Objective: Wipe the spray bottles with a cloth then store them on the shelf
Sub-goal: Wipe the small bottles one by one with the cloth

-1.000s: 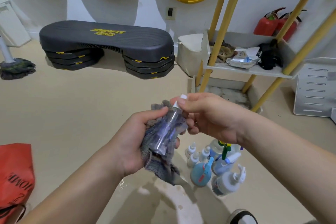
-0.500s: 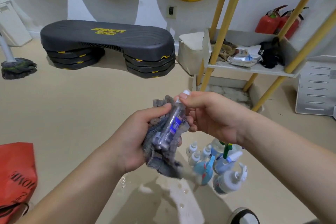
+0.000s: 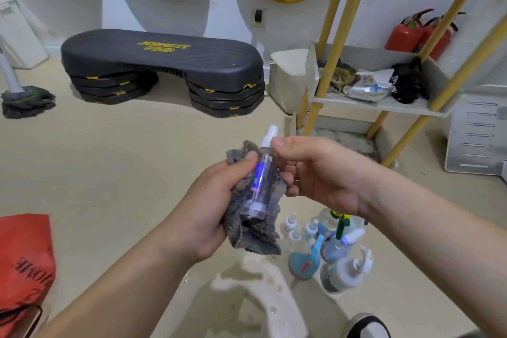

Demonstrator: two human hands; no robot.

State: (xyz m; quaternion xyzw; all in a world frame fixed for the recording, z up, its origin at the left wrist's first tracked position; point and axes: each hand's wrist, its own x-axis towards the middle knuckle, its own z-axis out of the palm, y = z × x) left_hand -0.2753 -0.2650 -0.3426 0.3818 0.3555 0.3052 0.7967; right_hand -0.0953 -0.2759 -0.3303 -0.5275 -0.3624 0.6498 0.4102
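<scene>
1. The left hand (image 3: pixel 216 206) squeezes the cloth (image 3: pixel 255 239) round the bottle (image 3: pixel 259 181); the right hand (image 3: pixel 315 173) pinches its neck.
2. It could slip out and knock the floor bottles (image 3: pixel 329 250) over.
3. Pressing the top might spray.

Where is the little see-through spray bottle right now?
In the head view, the little spray bottle is near the middle, lying in the grey cloth that the left hand holds, while the right hand pinches its neck.
</scene>
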